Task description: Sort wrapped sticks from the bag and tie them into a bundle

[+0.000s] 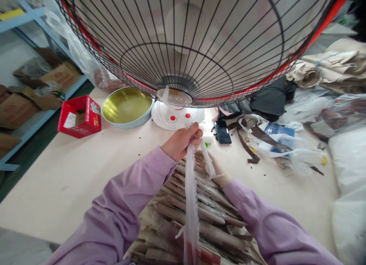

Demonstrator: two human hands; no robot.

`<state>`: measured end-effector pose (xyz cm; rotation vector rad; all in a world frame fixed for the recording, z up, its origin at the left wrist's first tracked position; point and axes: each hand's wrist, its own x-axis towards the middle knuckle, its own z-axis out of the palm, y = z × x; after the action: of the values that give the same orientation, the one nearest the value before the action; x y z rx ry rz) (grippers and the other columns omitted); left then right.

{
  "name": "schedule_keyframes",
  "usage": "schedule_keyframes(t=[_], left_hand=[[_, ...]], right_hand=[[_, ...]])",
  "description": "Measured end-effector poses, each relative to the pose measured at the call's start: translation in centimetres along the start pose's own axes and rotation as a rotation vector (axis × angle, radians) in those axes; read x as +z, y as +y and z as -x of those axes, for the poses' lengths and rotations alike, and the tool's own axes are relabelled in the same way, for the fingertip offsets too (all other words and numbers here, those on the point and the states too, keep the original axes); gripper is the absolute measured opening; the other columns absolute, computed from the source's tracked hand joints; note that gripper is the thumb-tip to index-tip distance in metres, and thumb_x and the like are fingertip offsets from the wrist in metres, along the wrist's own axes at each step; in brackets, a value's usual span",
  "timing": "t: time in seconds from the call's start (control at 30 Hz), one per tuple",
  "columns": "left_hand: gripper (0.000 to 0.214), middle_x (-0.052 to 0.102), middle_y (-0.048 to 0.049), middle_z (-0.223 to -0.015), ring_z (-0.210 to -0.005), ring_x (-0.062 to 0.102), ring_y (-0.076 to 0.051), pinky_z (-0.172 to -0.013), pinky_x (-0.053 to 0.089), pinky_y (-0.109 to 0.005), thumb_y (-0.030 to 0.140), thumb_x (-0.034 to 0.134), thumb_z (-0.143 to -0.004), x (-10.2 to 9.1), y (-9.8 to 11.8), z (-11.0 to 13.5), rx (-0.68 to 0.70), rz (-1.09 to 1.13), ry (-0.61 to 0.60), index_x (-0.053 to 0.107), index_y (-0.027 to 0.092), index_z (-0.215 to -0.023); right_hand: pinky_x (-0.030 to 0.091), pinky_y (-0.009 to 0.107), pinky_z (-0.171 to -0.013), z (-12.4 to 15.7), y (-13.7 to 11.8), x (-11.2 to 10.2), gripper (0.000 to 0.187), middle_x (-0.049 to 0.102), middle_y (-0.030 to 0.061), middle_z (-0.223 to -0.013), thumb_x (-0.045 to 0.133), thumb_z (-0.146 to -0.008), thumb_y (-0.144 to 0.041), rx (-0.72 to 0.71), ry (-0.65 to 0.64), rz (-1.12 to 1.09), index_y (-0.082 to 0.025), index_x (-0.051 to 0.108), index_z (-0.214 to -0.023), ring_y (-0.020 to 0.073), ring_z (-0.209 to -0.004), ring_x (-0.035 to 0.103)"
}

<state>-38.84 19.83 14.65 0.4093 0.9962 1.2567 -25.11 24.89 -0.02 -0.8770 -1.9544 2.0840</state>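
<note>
My left hand [183,141] is closed on a white plastic strip [191,204], thumb and fingers pinched together. The strip hangs down from it over a bundle of layered grey-brown flat pieces [208,213] on the table. Another length of the strip drops to my right hand [215,169] and crosses it. That hand lies at the far end of the bundle, touching it. Its fingers are largely hidden behind the strip and the pieces, so their grip does not show.
A fan [185,55] with a wire guard looms close above the far side. Behind the hands are a red box [94,116], a round basin [126,122] and a phone [223,132]. Plastic bags and dark scraps [259,137] lie right; shelves [68,93] stand left.
</note>
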Motion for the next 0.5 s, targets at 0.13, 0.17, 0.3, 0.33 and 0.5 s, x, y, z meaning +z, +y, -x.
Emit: schedule_keyframes(t=[0.13,0.17,0.3,0.33,0.5], left_hand=[[0.037,0.031,0.0091,-0.040,-0.031,0.028,-0.004,-0.033,0.024,-0.015,0.049,0.046,-0.083,-1.4,-0.5,-0.8,-0.020,0.015,0.076,0.044,0.017,-0.064],[0.036,0.031,0.0090,-0.040,-0.030,0.028,-0.004,-0.033,0.023,-0.016,0.048,0.046,-0.084,-1.7,-0.6,-1.0,-0.023,0.007,0.096,0.044,0.017,-0.064],[0.034,0.034,0.0080,-0.039,-0.031,0.031,-0.005,-0.034,0.023,-0.016,0.042,0.043,-0.086,-2.2,-1.0,-1.4,-0.024,-0.006,0.150,0.045,0.017,-0.064],[0.034,0.034,0.0078,-0.039,-0.031,0.032,-0.005,-0.034,0.024,-0.016,0.042,0.043,-0.086,-2.3,-1.1,-1.5,-0.019,-0.006,0.161,0.045,0.017,-0.063],[0.035,0.037,0.0069,-0.041,-0.032,0.030,-0.005,-0.034,0.018,-0.017,0.043,0.042,-0.086,-2.7,-2.0,-1.7,0.016,-0.147,0.205,0.050,0.016,-0.065]], right_hand=[[0.046,0.036,-0.085,1.9,-0.3,-0.1,0.094,0.065,0.0129,-0.097,-0.009,-0.070,-0.075,-0.052,-0.040,-0.108,-0.018,0.056,-0.108,0.0260,-0.105,0.055],[0.046,0.038,-0.087,2.5,-0.4,0.0,0.095,0.065,0.0122,-0.095,-0.004,-0.068,-0.079,-0.101,-0.066,-0.057,-0.019,0.058,-0.105,0.0273,-0.105,0.054],[0.042,0.040,-0.092,3.5,-1.1,1.0,0.058,0.064,0.0067,-0.096,0.037,-0.075,-0.068,-0.216,-0.124,0.103,-0.022,0.062,-0.099,0.0259,-0.101,0.055],[0.041,0.040,-0.093,3.4,-1.3,1.3,0.046,0.063,0.0057,-0.098,0.041,-0.078,-0.058,-0.239,-0.118,0.168,-0.023,0.061,-0.100,0.0247,-0.101,0.055],[0.038,0.046,-0.093,2.5,-2.3,2.4,0.031,0.062,0.0136,-0.100,0.044,-0.075,-0.030,-0.506,-0.097,0.740,-0.017,0.063,-0.095,0.0293,-0.100,0.053]])
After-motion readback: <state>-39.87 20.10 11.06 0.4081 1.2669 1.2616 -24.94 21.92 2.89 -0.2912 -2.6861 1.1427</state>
